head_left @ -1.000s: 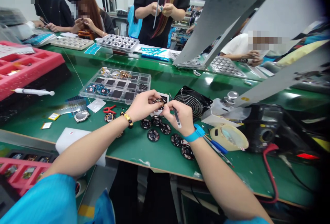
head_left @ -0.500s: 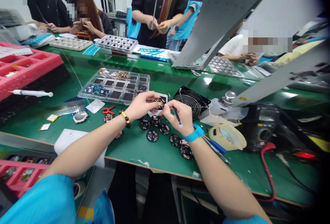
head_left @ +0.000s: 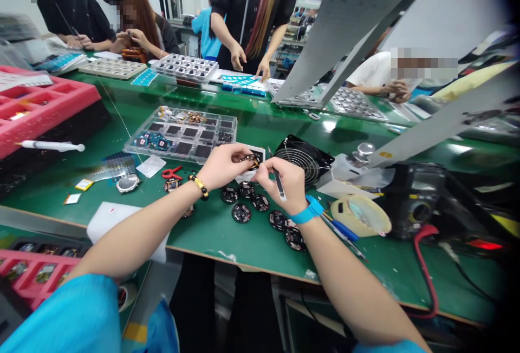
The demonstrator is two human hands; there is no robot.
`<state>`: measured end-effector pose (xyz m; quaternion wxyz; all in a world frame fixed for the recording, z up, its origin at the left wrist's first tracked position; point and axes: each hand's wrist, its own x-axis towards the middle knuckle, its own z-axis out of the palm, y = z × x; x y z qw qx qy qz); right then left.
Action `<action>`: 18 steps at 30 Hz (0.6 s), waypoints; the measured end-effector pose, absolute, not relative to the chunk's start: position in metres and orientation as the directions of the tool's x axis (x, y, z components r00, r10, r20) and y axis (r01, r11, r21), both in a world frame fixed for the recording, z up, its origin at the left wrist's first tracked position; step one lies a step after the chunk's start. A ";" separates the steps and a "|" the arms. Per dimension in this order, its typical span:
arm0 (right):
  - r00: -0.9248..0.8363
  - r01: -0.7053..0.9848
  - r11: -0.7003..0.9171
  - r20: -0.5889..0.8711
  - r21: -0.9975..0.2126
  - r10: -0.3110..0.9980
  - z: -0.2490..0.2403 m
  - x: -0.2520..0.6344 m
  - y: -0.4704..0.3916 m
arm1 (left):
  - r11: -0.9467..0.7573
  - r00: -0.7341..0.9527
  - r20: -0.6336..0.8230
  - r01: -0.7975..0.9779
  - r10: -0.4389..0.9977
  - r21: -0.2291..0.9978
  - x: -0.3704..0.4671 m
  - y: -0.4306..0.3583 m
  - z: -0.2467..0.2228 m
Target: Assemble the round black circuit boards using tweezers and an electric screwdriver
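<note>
Above the green bench, my left hand [head_left: 224,165] pinches a small round black part [head_left: 255,162] with an orange strip on it; the fingers hide some of it. My right hand [head_left: 287,182] is closed around tweezers [head_left: 280,186], whose handle end slants down past the fingers. Its fingertips meet the round part's right edge; whether the tweezer tips touch it, I cannot tell. Several similar round black parts [head_left: 241,213] lie on the bench below my hands, and a few more sit near my right wrist. Behind my left hand is a white-framed square piece [head_left: 260,152], partly covered.
A clear compartment box [head_left: 179,135] with small parts stands behind my left hand. Red clippers [head_left: 171,172] lie nearby. Rightward are a black fan [head_left: 303,159], a cream bowl [head_left: 339,216] and a multimeter [head_left: 418,196]. A pink tray [head_left: 77,96] stands left. Co-workers sit and stand opposite.
My hands keep almost the same pose around the round part, which looks slightly more tilted. Across the bench, a standing co-worker's hands have moved apart and lowered toward the blue sheets.
</note>
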<state>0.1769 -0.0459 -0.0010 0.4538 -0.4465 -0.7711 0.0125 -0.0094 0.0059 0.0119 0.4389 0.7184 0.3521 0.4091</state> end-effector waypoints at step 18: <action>-0.186 0.672 0.610 0.702 -0.420 0.688 0.005 0.173 -0.050 | -0.174 0.437 0.133 0.054 0.890 0.983 -0.008 0.002 0.022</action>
